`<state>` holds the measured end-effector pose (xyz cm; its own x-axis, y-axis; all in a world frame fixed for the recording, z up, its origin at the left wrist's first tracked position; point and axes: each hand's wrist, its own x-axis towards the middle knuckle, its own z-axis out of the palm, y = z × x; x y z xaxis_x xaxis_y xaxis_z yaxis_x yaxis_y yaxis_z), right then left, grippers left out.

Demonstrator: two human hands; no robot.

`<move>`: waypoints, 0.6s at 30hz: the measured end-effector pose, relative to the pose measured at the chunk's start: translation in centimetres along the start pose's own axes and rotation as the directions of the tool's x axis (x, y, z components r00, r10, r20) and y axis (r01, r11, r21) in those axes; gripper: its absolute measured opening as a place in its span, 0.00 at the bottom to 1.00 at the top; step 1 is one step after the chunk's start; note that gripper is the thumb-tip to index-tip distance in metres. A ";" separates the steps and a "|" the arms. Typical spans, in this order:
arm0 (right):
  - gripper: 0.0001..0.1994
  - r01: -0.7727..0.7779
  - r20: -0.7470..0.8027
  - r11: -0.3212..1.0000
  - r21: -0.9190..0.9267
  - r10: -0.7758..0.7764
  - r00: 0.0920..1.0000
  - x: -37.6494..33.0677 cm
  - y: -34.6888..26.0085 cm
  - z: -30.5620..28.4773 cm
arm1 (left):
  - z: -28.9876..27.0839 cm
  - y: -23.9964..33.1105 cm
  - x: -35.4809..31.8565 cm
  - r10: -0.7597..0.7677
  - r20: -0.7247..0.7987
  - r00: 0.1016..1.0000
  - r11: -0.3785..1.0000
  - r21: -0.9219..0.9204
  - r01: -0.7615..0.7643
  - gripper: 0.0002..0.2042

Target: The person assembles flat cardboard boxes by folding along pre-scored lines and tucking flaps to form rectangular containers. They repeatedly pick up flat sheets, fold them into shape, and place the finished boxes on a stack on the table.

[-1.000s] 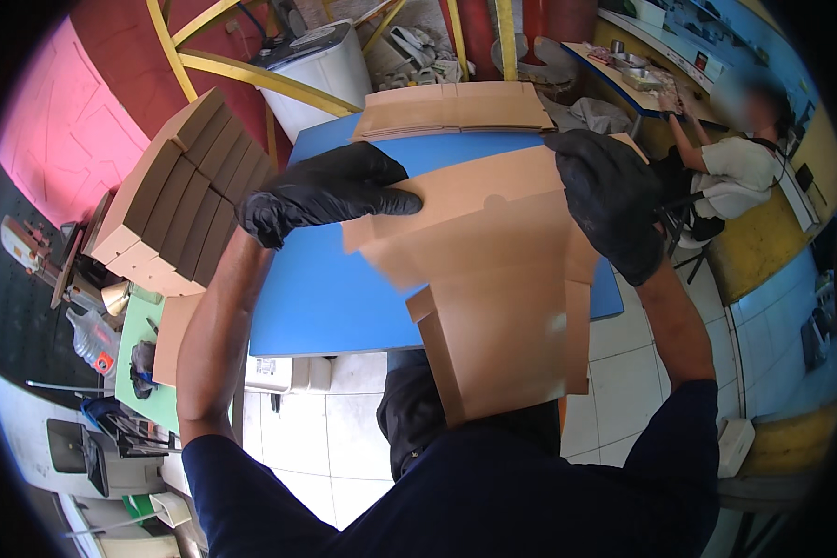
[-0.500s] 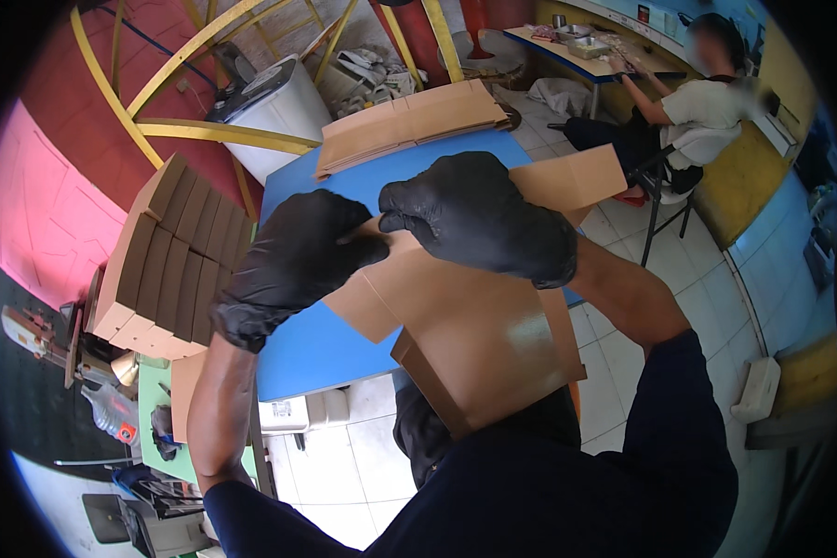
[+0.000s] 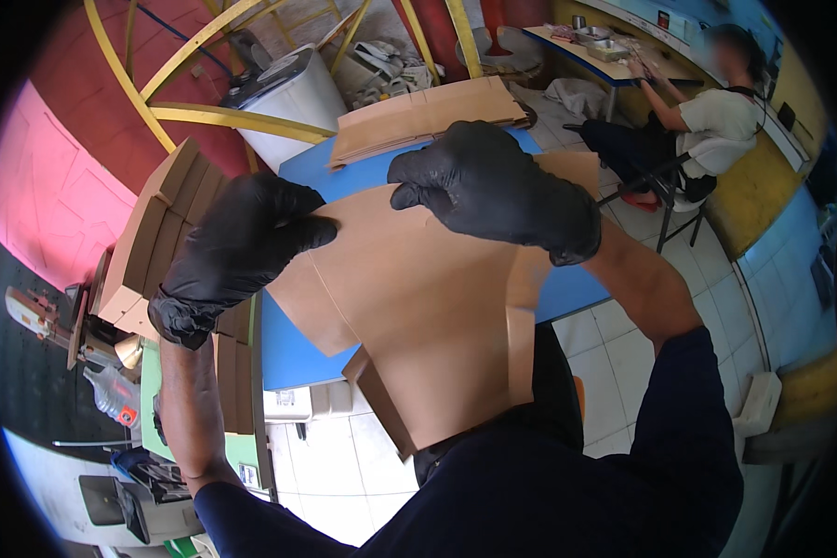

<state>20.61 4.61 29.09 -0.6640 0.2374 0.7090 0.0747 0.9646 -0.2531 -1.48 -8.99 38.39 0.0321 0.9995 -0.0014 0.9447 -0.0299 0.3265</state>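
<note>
Cardboard blank (image 3: 428,316) hangs above the blue desk (image 3: 293,349), long axis running from the person's chest away toward the flat stack (image 3: 428,116). Left hand (image 3: 237,251) and right hand (image 3: 498,186), both black-gloved, have fingers pinched on its far edge.

The surface (image 3: 298,358) is a blue top, most of it hidden behind a raised sheet of brown cardboard, with bare blue showing at about 7 o'clock and along its far edge. A flat stack of brown cardboard blanks (image 3: 428,116) lies on it at 12 o'clock, and a row of folded cardboard boxes (image 3: 153,237) stands along its edge at 9 o'clock. Around it is a white-tiled floor (image 3: 344,474), seen at 6 o'clock.
</note>
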 end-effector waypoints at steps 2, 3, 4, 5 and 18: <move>0.10 0.050 0.028 0.997 0.050 -0.051 0.998 0.0 0.1 -0.2 | -0.4 -0.3 -0.7 0.004 0.005 1.000 1.000 -0.017 -0.004 0.15; 0.09 -0.008 0.049 0.999 0.040 0.007 0.999 0.0 0.2 -0.3 | -0.6 -0.4 -0.9 -0.055 -0.004 0.999 0.998 0.011 0.055 0.15; 0.09 0.003 0.052 0.998 0.058 -0.006 0.999 0.0 0.3 -0.5 | -0.9 -0.6 -1.2 -0.099 0.001 0.995 0.995 0.011 0.099 0.15; 0.09 -0.047 0.056 0.997 0.066 0.043 0.997 0.1 0.5 -0.7 | -1.1 -0.9 -1.4 -0.131 -0.006 0.991 0.991 0.000 0.131 0.15; 0.16 -0.331 0.399 0.940 0.083 0.272 0.875 -0.2 1.4 -6.1 | -1.9 -4.8 -4.7 -0.133 -0.181 0.974 0.977 -0.189 0.098 0.15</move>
<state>25.40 6.58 32.63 -0.8580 0.4246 0.2889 0.2277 0.8187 -0.5272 -6.81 -13.49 38.59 -0.1536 0.9800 0.1266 0.8644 0.0712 0.4978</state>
